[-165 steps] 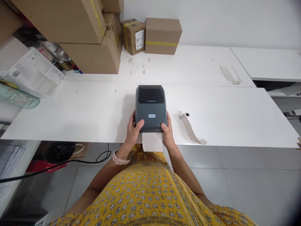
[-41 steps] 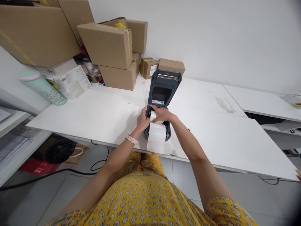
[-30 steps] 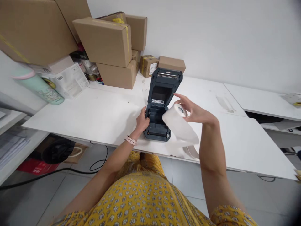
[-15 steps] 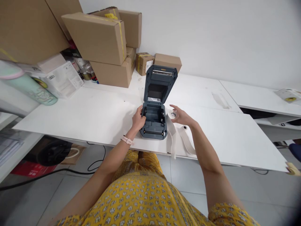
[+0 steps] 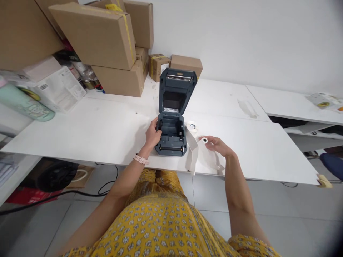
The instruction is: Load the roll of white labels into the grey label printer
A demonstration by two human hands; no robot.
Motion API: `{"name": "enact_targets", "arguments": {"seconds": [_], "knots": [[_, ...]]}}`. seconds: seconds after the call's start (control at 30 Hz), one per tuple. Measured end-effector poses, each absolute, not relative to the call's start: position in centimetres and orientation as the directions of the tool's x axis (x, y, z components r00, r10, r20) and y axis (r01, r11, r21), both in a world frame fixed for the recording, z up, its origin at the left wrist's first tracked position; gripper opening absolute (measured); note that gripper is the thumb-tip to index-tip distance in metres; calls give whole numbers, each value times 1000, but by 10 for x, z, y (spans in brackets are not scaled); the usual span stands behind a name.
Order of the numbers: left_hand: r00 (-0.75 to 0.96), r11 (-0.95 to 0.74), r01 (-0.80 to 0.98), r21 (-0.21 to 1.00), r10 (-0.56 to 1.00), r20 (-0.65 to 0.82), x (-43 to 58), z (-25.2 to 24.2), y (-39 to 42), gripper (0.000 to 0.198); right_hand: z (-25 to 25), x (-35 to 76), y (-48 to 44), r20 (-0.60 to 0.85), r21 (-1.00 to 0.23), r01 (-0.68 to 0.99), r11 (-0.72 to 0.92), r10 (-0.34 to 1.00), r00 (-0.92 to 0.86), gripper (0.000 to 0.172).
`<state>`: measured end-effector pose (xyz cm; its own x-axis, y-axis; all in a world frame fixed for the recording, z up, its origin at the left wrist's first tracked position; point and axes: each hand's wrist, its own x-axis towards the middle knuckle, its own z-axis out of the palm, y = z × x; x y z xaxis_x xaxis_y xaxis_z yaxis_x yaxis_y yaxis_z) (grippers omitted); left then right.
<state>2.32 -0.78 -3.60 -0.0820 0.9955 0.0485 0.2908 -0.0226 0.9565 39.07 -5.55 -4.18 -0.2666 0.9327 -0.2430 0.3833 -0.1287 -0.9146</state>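
Left hand (image 5: 153, 134) clasps the open label printer (image 5: 174, 93) while right hand (image 5: 218, 145), fingers loosely curled, touches a paper roll (image 5: 204, 140) whose trailing tail could pull it off the worktop (image 5: 268, 150).

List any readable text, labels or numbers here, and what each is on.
No text is legible.
Sticker inside the printer lid: print too small to read.
White box at left: barcode and print, blurred.
Label on the small cardboard box at the back: too small to read.

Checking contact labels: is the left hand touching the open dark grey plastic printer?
Touching. Head view: the left hand lies against the left side of the open dark grey plastic printer, no gap visible.
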Motion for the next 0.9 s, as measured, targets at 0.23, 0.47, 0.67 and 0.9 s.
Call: {"name": "enact_targets", "arguments": {"seconds": [0.23,0.47,0.67,0.9], "knots": [[-99,-13,254,967,994,40,24,-38,-7,81,17,333,-64,-9,-974,207,92,897,-443,43],[-101,-7,303,953,994,39,24,-35,-8,80,50,229,-6,54,-468,661,587,765,-642,35],[-106,5,305,952,994,28,22,-35,-9,76,22,198,10,-92,-320,720,616,736,-671,37],[-112,-8,303,953,993,43,23,-31,-13,74,3,206,-22,-14,-365,727,582,777,-629,51]]}}
